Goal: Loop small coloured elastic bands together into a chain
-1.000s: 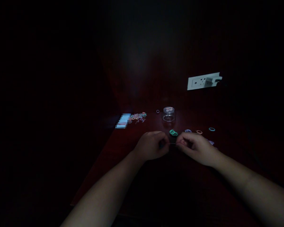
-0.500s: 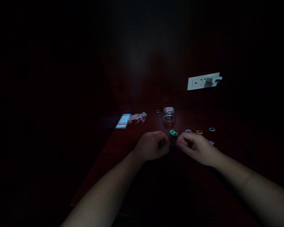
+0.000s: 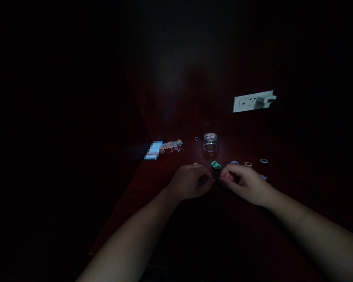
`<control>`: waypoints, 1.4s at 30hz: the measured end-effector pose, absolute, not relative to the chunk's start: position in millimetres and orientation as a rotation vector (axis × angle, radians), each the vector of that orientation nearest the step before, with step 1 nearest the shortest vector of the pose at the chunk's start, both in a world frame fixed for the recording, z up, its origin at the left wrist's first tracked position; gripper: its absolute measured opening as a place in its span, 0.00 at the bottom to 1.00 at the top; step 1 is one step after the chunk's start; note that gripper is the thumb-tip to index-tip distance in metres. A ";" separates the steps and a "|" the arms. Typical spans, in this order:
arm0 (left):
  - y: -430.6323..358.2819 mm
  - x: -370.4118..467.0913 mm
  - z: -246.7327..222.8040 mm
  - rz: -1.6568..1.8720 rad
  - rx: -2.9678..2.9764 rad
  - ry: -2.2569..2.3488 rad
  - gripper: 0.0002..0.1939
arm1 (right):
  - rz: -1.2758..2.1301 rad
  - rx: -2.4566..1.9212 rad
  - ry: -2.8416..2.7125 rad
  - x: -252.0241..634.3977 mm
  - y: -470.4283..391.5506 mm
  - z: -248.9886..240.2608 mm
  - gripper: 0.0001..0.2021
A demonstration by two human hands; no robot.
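Observation:
My left hand (image 3: 191,182) and my right hand (image 3: 248,185) face each other low over the dark red table, both with fingertips pinched. A thin pinkish hair tie (image 3: 217,179) spans the small gap between the fingertips, one end in each hand. Most of it is hidden by the fingers. Just beyond the gap lies a cluster of green hair ties (image 3: 215,165). Purple hair ties (image 3: 234,162) and an orange hair tie (image 3: 248,164) rest behind my right hand, with a blue one (image 3: 263,161) farther right. Something yellow (image 3: 195,164) peeks out behind my left hand.
A clear lidded jar (image 3: 210,144) stands near the wall, a single small hair tie (image 3: 196,138) to its left. Farther left, a mixed pile of hair ties (image 3: 173,146) lies against a bright, pixelated rectangle (image 3: 153,150). A wall socket (image 3: 253,102) holds a plug. The surroundings are very dark.
My left hand has shifted slightly right, closer to my right hand, and the yellow thing behind it now shows. The right hand stays almost still.

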State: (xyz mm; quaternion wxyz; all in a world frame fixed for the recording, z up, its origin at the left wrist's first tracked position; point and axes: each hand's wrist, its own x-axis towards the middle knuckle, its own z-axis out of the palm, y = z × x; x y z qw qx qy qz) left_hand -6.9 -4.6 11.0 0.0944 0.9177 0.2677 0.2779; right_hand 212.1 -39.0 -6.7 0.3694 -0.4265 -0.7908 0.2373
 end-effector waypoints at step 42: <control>90.3 -68.3 -44.6 1.191 1.895 1.342 0.10 | 0.636 -1.451 -1.727 327.5 -36.1 -22.8 0.15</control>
